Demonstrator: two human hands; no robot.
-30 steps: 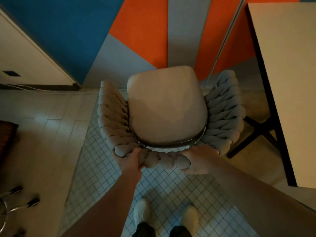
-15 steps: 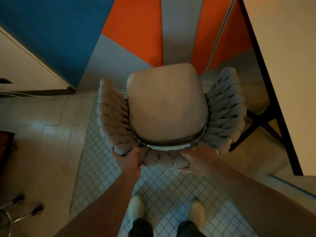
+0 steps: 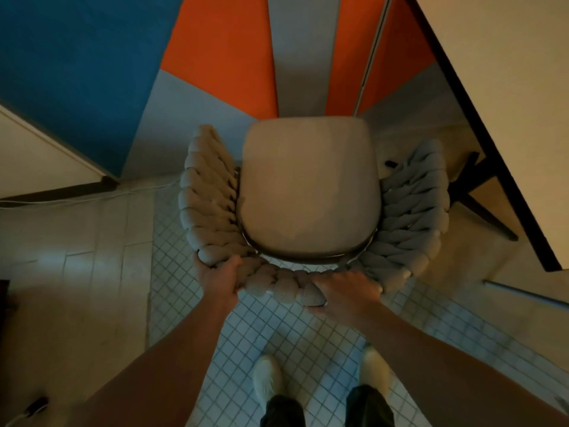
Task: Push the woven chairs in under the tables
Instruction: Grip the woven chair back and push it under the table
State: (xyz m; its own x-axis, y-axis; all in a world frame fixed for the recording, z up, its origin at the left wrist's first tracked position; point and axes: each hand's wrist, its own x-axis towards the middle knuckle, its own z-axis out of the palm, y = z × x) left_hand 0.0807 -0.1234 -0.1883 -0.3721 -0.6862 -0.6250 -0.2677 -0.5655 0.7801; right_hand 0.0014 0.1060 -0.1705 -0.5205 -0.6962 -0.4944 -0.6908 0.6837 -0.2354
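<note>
Head view: fingers [image 3: 229, 265] around woven chair [image 3: 308, 192] backrest

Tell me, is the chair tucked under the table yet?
Not yet. Done: both hands, left hand and right hand, already grip the woven chair by its braided back. In hand: steering it. Left: the whole seat sits out in the open, beside the table on the right, not under it.

Orange, blue and grey wall panels [image 3: 221, 57], white shoes [image 3: 267, 383], tiled floor [image 3: 184, 303]
</note>
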